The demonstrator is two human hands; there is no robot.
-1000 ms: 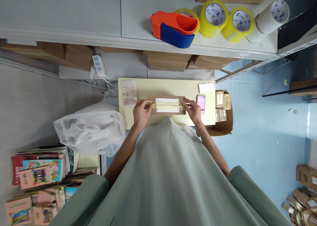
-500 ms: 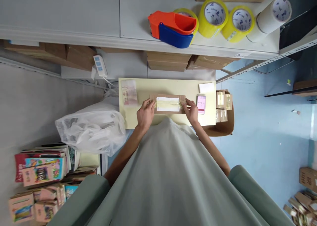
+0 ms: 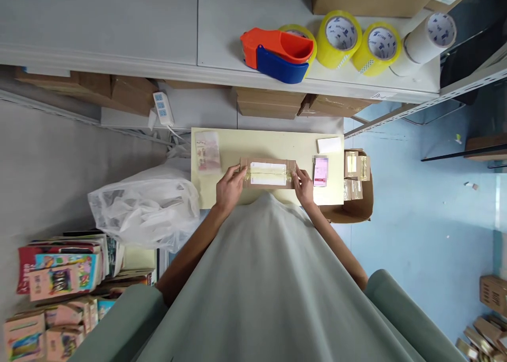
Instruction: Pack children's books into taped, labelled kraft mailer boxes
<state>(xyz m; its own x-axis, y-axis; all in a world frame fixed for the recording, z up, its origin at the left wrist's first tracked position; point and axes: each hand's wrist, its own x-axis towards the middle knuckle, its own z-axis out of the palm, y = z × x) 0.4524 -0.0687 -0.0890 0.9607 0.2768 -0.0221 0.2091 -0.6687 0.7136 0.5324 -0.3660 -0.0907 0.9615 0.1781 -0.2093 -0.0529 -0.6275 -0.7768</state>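
Note:
A flat brown cardboard box (image 3: 268, 163) lies at the front of the cream table (image 3: 253, 140), white label panels on its top and clear yellowish tape along the middle. My left hand (image 3: 229, 188) grips its left end, thumb on top. At the right end, my right hand (image 3: 303, 187) holds the box with thumb and fingers pressed to the edge. Just right of that hand lies a phone (image 3: 320, 170) with a pink screen. Behind the phone is a small white box (image 3: 328, 145). A printed plastic sheet (image 3: 207, 151) lies at the table's left.
An open carton (image 3: 366, 206) with several small taped boxes stands right of the table. Above, a shelf (image 3: 158, 45) carries an orange-blue tape dispenser (image 3: 277, 53) and several tape rolls (image 3: 339, 37). Left are a white plastic bag (image 3: 146, 203) and stacked books (image 3: 63, 277).
The view has tilted slightly, so the shelf and table sit a little lower. Both hands keep hold of the cardboard box; its place on the table looks nearly the same.

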